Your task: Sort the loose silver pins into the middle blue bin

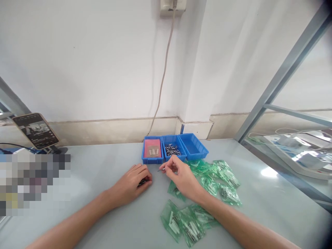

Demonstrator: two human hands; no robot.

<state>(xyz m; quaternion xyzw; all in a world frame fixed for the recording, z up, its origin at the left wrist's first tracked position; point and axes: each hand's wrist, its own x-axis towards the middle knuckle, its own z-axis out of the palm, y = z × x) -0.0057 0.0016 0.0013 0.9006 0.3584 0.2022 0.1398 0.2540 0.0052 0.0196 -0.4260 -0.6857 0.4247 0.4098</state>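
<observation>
My left hand (pixel 132 183) rests on the grey table (pixel 103 214) with its fingers curled over a small bunch of dark metal pins (pixel 142 182). My right hand (pixel 181 178) pinches one thin metal pin (pixel 160 169) between thumb and forefinger, just in front of three blue bins. The left bin (pixel 152 150) holds a pink sheet with small parts, the middle bin (pixel 173 148) holds loose metal pins, and the right bin (pixel 194 146) looks bare inside. Several green plastic bags (pixel 215 178) of pins lie under and around my right forearm.
A phone (pixel 35 130) stands propped on a holder at the far left, above a blurred patch. A cable (pixel 163 76) runs down the white wall from a socket. A metal frame (pixel 282 74) and another bench with white devices stand at the right.
</observation>
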